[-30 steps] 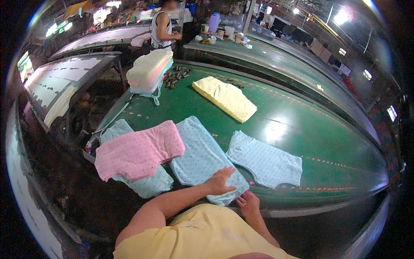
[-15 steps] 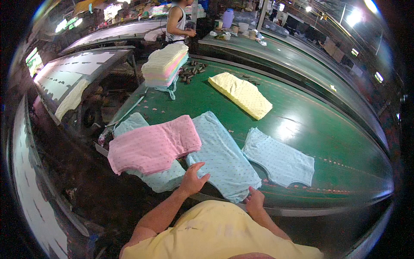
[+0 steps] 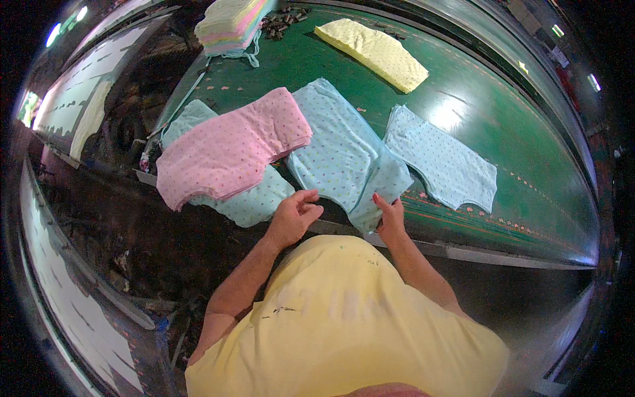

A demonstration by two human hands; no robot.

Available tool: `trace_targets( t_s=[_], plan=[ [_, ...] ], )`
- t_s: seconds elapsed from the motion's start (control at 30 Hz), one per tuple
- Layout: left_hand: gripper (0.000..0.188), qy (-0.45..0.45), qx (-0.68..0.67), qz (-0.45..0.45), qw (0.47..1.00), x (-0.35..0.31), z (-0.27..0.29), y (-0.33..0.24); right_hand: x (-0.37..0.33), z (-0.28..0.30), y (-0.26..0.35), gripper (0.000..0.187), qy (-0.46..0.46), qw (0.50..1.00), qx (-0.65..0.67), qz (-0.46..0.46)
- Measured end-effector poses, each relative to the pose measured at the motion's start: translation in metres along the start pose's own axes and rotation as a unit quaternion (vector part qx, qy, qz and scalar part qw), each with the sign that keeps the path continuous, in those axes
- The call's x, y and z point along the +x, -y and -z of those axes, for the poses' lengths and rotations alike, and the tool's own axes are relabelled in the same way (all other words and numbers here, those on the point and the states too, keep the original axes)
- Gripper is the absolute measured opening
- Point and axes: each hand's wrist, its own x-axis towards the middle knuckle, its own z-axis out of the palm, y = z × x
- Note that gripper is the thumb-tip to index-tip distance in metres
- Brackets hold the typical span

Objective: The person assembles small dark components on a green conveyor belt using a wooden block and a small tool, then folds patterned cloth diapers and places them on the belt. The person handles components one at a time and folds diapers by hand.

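A stack of light blue spotted cut fabric pieces lies in front of me, its near end over the green table's front edge. My right hand pinches the near right corner of the top blue fabric piece, which is lifted and creased away from the layers beneath. My left hand is beside the stack's near left corner, thumb and fingers apart with nothing between them. Left of it, a pink spotted fabric stack lies across pale aqua fabric pieces, partly hiding them.
Another light blue stack lies to the right on the green table. Farther back are a yellow fabric stack, small dark pieces and a tall multicoloured fabric pile. Pale-topped tables stand at the left.
The view has tipped downward, and the person at the back is out of it. My right hand has raised the top blue piece's corner. My left thumb and fingers have drawn closer together.
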Motion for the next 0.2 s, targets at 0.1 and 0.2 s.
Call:
trace_targets(
  t_s=[0.1,0.2],
  plan=[
    [0.056,0.054,-0.018,0.050,0.997,0.007,-0.006,0.007,0.007,-0.003,0.005,0.060,-0.057,0.998,0.020,-0.002],
    [0.054,0.081,-0.186,0.233,0.951,0.018,-0.006,0.001,0.024,-0.034,0.034,0.062,-0.013,0.998,0.051,0.046]
  ],
)
